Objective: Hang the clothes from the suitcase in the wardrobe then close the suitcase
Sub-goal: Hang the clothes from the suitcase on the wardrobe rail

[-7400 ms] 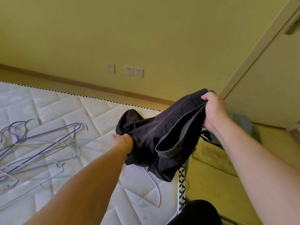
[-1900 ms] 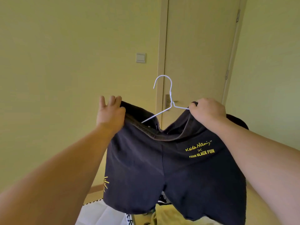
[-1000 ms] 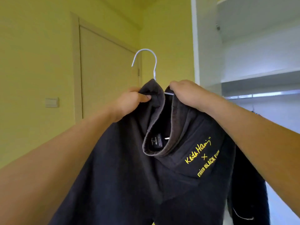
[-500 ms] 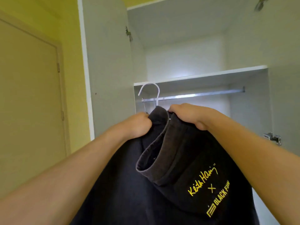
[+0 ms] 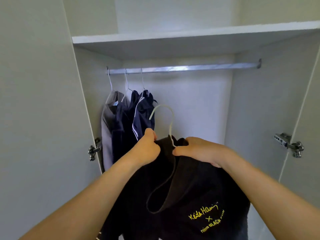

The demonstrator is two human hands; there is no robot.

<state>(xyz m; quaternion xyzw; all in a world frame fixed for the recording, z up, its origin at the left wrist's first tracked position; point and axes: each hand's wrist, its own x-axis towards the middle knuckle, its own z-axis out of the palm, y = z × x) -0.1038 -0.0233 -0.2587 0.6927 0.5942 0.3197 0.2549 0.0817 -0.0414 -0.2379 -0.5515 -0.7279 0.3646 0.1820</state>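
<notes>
Currently, the black shorts (image 5: 181, 196) occupy the nearest part of the view, below and in front of the clothes rail (image 5: 181, 68), which serves as the reference landmark. Yellow lettering is printed on the fabric toward the lower right. The waistband is bunched upward between both hands. The left hand (image 5: 147, 146) is clenched around a fold of the waistband, fingers curled into the cloth. The right hand (image 5: 199, 151) grasps the opposite side of the waistband, with its fingertips pressed at the base of the hanger's neck. The white wire hanger (image 5: 166, 118) rises from between the two hands; its hook is upright, open toward the left, and sits well below the rail, not touching it.

Farther back, three garments already hang (image 5: 124, 118) from the left end of the rail on thin wire hangers: one grey, two dark, one of these with white stripes. They are just left of the raised hook. The remainder of the rail, to the right, is bare metal.

Above the rail, a white shelf (image 5: 173, 38) spans the wardrobe (image 5: 259, 110). Metal hinges (image 5: 287, 144) are fixed to both side walls, lower than the rail. The suitcase is out of view.
</notes>
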